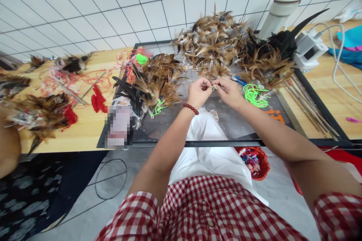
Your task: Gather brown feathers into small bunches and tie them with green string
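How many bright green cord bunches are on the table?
3: a coil right of the right hand, a clump behind the feather pile beside the left hand, and loose strands on that pile's near edge. Feathers may hide more.

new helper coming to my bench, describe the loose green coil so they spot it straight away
Find the black-framed board on the wooden table. On its right side, just past the right hand, the green coil lies in front of the brown feathers. Its wide, open loops set it apart from the compact green bundle on the left.
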Demonstrator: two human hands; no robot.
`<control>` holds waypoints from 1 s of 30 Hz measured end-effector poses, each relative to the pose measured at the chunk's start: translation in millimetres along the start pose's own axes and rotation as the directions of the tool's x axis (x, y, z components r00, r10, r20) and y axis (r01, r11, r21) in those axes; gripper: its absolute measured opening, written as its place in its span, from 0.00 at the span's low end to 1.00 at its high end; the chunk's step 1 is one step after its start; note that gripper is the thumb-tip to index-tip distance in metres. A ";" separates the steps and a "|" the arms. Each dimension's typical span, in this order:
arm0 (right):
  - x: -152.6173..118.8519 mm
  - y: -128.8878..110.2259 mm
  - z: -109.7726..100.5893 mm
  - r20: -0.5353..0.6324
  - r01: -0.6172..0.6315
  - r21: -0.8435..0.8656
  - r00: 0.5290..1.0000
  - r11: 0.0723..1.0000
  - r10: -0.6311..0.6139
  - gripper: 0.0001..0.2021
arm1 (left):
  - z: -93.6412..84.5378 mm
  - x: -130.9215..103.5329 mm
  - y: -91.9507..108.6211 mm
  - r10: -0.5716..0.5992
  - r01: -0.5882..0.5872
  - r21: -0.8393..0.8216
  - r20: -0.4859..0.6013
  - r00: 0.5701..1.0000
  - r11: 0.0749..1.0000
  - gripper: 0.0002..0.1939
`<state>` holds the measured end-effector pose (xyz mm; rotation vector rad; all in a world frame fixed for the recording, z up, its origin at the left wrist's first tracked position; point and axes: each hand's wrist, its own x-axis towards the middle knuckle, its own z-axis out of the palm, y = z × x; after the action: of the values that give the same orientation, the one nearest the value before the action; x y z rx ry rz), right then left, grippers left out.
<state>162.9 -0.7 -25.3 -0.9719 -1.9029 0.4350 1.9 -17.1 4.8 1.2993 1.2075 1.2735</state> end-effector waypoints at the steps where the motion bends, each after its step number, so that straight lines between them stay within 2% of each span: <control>1: 0.1 1.9 1.1 -0.006 -0.009 0.013 1.000 1.000 0.009 0.11 | 0.9 -0.4 -2.7 0.015 -0.015 0.020 -0.005 1.000 1.000 0.11; 6: 1.3 8.8 3.5 0.016 -0.121 0.093 0.993 0.988 0.120 0.09 | 0.9 1.4 -19.3 0.135 -0.132 0.116 -0.025 0.990 0.985 0.09; 10: 2.3 9.1 0.9 0.070 -0.184 0.147 0.982 0.972 0.176 0.08 | -1.4 3.5 -24.2 0.194 -0.185 0.166 -0.043 0.980 0.969 0.08; 14: 2.2 6.9 -1.7 0.102 -0.186 0.147 0.980 0.972 0.172 0.07 | -3.0 5.0 -20.2 0.148 -0.143 0.162 -0.020 0.989 0.976 0.08; 18: 3.1 4.2 -2.1 0.103 -0.188 0.117 0.979 0.975 0.177 0.11 | -3.4 7.0 -18.2 0.082 -0.079 0.120 -0.015 0.997 0.990 0.09; 22: 4.2 2.9 -2.3 0.104 -0.168 0.127 0.982 0.978 0.156 0.12 | -3.6 6.6 -19.4 0.050 -0.052 0.091 0.025 0.998 0.994 0.05; 26: 3.6 3.1 -2.2 0.147 -0.242 0.195 0.965 0.951 0.215 0.10 | -3.4 3.2 -13.2 -0.006 0.003 0.104 0.027 1.000 0.995 0.06; 30: 2.6 3.9 -0.7 0.130 -0.264 0.171 0.961 0.949 0.244 0.08 | -3.0 1.0 -6.3 -0.005 0.004 0.147 0.007 1.000 0.989 0.06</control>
<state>164.6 3.7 -26.0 -1.0896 -1.7980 0.8187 -1.4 -15.6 -1.3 1.4046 1.3186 1.1938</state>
